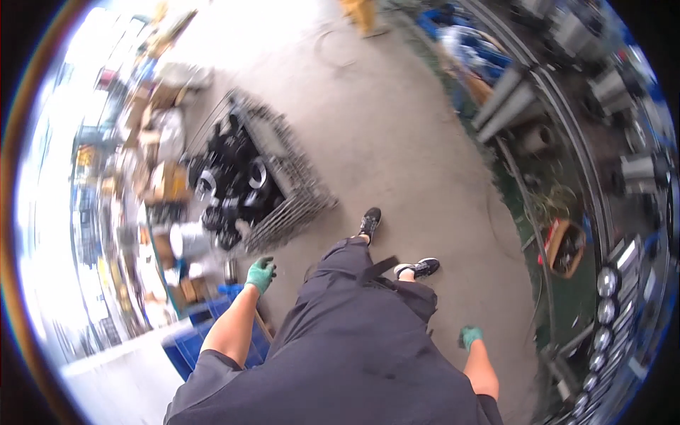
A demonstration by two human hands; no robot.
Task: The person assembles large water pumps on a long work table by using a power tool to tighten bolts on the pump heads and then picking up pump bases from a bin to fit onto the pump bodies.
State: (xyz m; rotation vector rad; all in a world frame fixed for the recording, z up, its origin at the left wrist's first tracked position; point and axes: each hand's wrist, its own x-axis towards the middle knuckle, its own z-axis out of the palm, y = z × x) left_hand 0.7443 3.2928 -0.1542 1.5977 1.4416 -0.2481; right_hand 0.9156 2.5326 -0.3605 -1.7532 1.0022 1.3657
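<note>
My left hand (261, 275), in a green work glove, hangs beside my left thigh. Its fingers are loosely bent and apart, with nothing held. Just ahead of it stands a wire-mesh crate (283, 223) holding a heap of black parts (237, 166), some with shiny metal rings. On the other side, my right hand (469, 336), also gloved in green, swings away from my body above the floor. It is small and a little blurred; the fingers look loosely parted, and I see no object in them. Neither hand touches anything.
A grey concrete floor (404, 142) runs ahead between my shoes and a yellow object (363, 15). Cardboard boxes (168, 180) and shelving line the left. Blue bins (212, 326) stand beside my left arm. At right are metal racks, grey cylinders (506, 106) and an open carton (565, 248).
</note>
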